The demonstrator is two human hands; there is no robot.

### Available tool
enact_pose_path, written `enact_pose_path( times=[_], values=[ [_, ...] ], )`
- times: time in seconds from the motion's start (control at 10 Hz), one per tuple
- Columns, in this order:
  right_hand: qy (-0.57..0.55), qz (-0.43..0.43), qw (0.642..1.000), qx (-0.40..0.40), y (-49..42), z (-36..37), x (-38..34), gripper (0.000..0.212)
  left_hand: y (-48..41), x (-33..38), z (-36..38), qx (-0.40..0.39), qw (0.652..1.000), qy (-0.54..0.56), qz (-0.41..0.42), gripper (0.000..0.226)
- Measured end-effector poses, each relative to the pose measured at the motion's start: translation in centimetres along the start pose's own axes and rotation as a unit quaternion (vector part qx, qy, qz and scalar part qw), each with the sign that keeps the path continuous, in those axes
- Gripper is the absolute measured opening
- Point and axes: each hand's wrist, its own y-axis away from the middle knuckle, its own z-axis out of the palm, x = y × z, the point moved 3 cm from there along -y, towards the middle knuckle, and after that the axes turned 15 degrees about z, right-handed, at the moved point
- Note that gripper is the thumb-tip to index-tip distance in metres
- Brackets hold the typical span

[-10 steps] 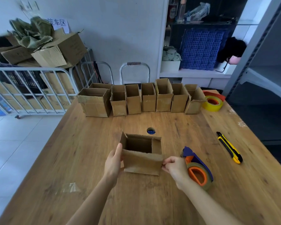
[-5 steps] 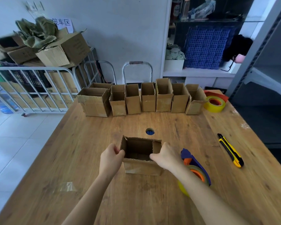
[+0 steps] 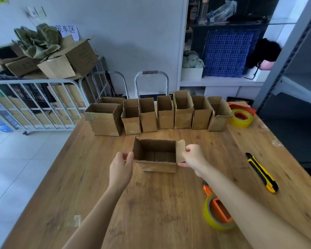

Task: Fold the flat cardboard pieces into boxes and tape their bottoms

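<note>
Open brown cardboard box (image 3: pixel 158 167) sits mid-frame, mouth up, on or just above the wooden tabletop (image 3: pixel 151 212); cannot tell whether it rests. Bottom flaps look closed inside; tape not visible from this angle.

Left hand (image 3: pixel 121 168): fingers curled, thumb and fingers pinching the box's left wall at the near corner. Right hand (image 3: pixel 193 159): fingers curled round the upright side flap on the right, thumb lying under the near right corner. Both hands hold the box and nothing else.

Behind it, across the upper middle of the frame, a row of upright brown cardboard boxes (image 3: pixel 165 114), packed side by side. Box in hand is near that row, not touching it.

Risks, as judged:
- Both grips are on thin edges. The right one is on a loose flap, which could crease or tear if it takes the load.
- A push toward the row could tip a narrow box or shove it off the far edge.
- Right forearm passes directly over the orange tape dispenser with its yellow roll (image 3: pixel 217 214) at lower right; a drop of the elbow would knock it.
- Yellow-and-black utility knife (image 3: pixel 262 172) lies well right, low concern.
</note>
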Motion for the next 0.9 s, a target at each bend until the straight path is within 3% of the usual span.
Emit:
enact_pose_path(
  times=[0.3, 0.8, 0.9],
  values=[
    [0.017, 0.037, 0.999, 0.023, -8.5, 2.5, -5.0, 0.025, -6.1, -1.2, 0.0, -0.044, 0.990, -0.125, 0.054, 0.030],
    [-0.016, 0.034, 0.999, 0.007, -12.2, 4.3, -8.5, 0.018, -8.7, -2.3, 1.0, -0.068, 0.990, -0.115, 0.036, 0.027],
    [-0.021, 0.049, 0.999, -0.009, -11.6, 3.7, -8.2, 0.037, -8.3, -2.1, 1.1, -0.073, 0.991, -0.108, 0.030, 0.028]
  ],
)
